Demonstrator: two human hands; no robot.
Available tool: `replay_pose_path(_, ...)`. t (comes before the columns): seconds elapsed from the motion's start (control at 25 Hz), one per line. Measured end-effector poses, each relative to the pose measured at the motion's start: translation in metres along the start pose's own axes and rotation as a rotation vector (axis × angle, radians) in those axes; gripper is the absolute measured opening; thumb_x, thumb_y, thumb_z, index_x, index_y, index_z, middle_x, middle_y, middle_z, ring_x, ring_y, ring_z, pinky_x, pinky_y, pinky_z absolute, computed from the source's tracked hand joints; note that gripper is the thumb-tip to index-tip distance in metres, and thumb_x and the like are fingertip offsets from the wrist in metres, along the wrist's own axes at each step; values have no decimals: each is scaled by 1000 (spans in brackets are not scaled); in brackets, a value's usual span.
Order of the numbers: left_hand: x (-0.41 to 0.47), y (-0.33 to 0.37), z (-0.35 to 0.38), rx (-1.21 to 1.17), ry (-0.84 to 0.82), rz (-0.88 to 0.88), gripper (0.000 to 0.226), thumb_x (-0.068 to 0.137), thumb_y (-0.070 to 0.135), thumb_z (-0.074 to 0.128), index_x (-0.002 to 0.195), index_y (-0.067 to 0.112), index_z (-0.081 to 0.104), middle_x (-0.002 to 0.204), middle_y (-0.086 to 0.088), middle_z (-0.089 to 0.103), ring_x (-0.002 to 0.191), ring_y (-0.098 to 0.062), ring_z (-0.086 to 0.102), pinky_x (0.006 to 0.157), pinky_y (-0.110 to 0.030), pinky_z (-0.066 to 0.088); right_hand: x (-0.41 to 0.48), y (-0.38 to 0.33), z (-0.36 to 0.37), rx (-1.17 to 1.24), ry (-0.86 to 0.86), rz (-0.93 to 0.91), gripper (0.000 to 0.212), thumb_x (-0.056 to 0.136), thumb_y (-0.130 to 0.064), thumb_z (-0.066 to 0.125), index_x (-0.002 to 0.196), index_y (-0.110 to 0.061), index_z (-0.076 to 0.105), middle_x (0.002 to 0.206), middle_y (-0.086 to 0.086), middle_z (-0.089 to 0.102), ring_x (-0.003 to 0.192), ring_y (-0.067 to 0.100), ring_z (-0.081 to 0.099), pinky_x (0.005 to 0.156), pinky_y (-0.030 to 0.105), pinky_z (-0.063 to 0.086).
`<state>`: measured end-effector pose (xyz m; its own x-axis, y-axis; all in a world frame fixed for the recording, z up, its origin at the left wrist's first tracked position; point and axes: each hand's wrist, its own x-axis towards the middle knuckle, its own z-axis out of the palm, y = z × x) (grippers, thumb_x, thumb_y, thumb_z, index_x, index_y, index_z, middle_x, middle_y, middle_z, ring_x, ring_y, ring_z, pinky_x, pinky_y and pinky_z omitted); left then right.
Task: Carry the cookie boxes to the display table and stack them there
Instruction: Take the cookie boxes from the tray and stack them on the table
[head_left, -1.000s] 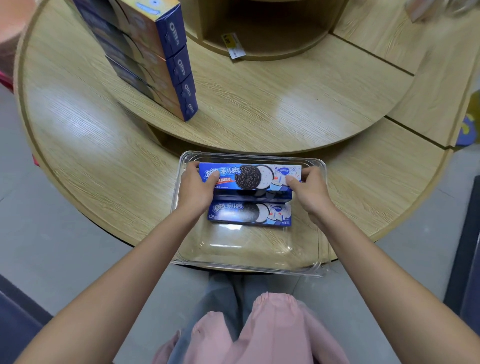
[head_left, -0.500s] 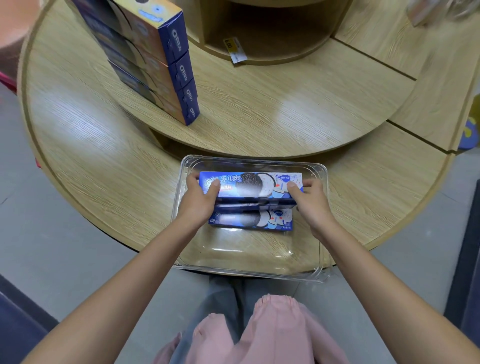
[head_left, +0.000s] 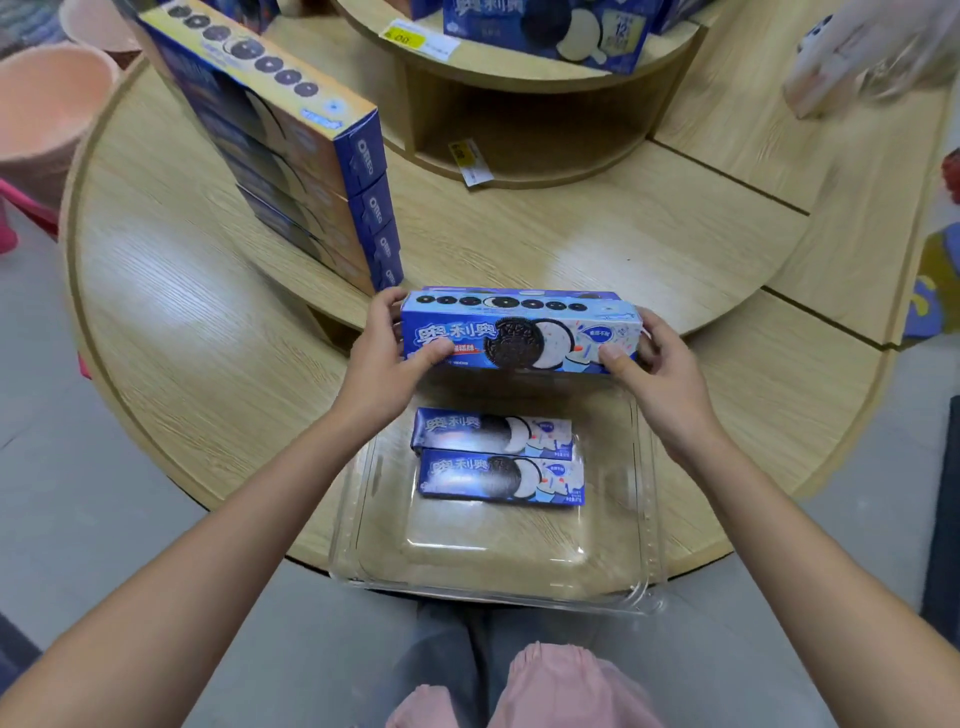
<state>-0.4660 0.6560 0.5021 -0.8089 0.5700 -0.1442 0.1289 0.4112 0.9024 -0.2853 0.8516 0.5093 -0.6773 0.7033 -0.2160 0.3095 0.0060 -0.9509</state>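
Observation:
Between both hands I hold blue cookie boxes (head_left: 519, 332) above the far rim of a clear plastic tray (head_left: 498, 566); a second box edge shows behind the front one. My left hand (head_left: 387, 358) grips their left end, my right hand (head_left: 652, 364) their right end. Two more blue cookie boxes (head_left: 498, 457) lie side by side in the tray. A stack of several cookie boxes (head_left: 306, 161) stands on the middle tier of the round wooden display table (head_left: 597, 244), to the upper left of the held boxes.
The tray overhangs the near edge of the table's lowest tier (head_left: 208, 374). The top tier (head_left: 545, 31) carries more blue boxes and price tags. A pink tub (head_left: 47, 104) sits far left. A blurred gloved hand (head_left: 872, 52) is at the upper right.
Both hands have lifted the top boxes up out of the tray toward the middle tier. Two boxes stay in the tray. The camera has tilted up, showing the top tier.

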Motion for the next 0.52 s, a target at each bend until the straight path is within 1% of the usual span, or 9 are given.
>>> replay_pose_path(0.04,9,0,2,44,-6,21,68,77,19,72,134,13,35,123,1,53,110,-14,54,92,-15,42,9,1,0,-37,-29,-22,51,84,-4,63,131,-7,44,125,10,63,110,14,61,98,34,48)
replay_pose_path(0.12,26,2,7,103,-5,71,69,77,15,71,136,14,37,122,3,53,110,-13,52,96,-24,41,24,5,3,-93,-45,-42,56,81,0,64,131,-9,43,123,7,62,109,15,61,95,35,49)
replay_pose_path(0.24,44,5,17,121,3,127,65,77,8,69,134,15,38,114,11,49,107,-8,48,93,-21,37,41,16,8,-174,11,-69,60,74,-6,69,126,-19,44,120,2,64,110,15,61,97,39,49)
replay_pose_path(0.32,52,0,20,146,11,123,68,76,8,70,135,15,37,115,9,50,109,-9,49,92,-18,35,49,21,9,-201,15,-79,63,67,-12,70,122,-25,43,121,-1,64,113,13,60,100,42,47)
replay_pose_path(0.36,55,-5,22,175,15,113,71,75,9,71,136,15,36,119,7,52,112,-10,48,92,-18,34,52,24,10,-208,17,-78,65,66,-13,71,123,-25,43,123,-1,64,116,12,58,102,42,45)
replay_pose_path(0.44,58,-12,24,215,29,111,77,73,10,73,138,15,34,131,-1,52,120,-16,47,97,-22,34,55,29,12,-233,32,-80,68,68,-8,73,127,-21,42,127,1,62,119,13,56,104,35,43)
replay_pose_path(0.52,58,-14,26,231,33,119,80,70,9,75,138,14,34,135,-5,50,123,-17,46,100,-22,33,55,32,14,-229,41,-70,69,69,0,74,128,-17,43,127,1,60,123,14,53,103,26,40)
